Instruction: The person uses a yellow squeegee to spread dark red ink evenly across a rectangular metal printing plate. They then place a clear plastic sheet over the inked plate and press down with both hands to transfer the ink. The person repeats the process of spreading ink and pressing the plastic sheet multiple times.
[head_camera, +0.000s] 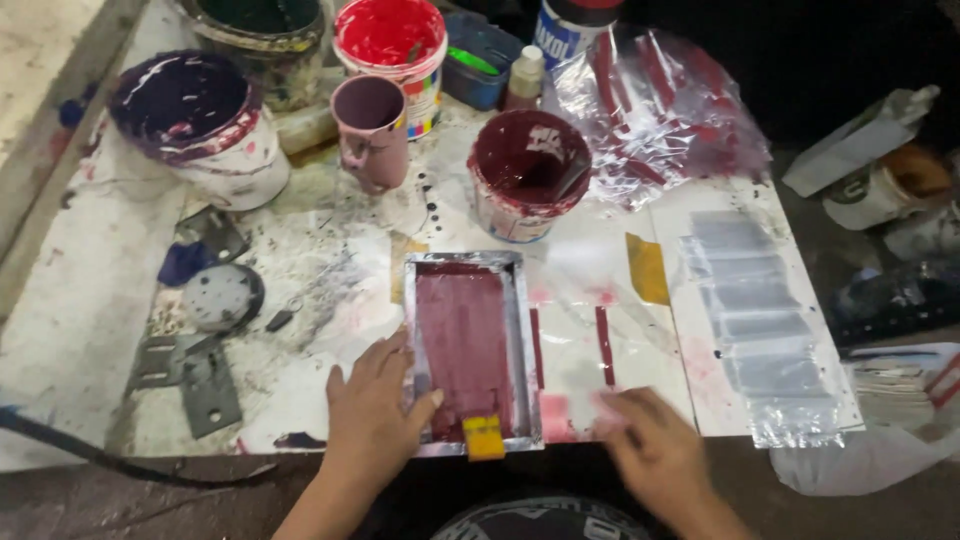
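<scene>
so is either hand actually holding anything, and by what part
The left hand presses flat on the small printing screen at its lower left frame edge. The right hand is blurred; any hold cannot be told.

a row of clear plastic pouches lies at the right; crumpled red-streaked clear bags sit behind, beside a blue-labelled can.

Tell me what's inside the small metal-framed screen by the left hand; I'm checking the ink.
The metal-framed screen holds a spread of maroon ink and a yellow-handled squeegee at its near edge. The left hand covers its left rim; whatever lies beneath is hidden.
</scene>
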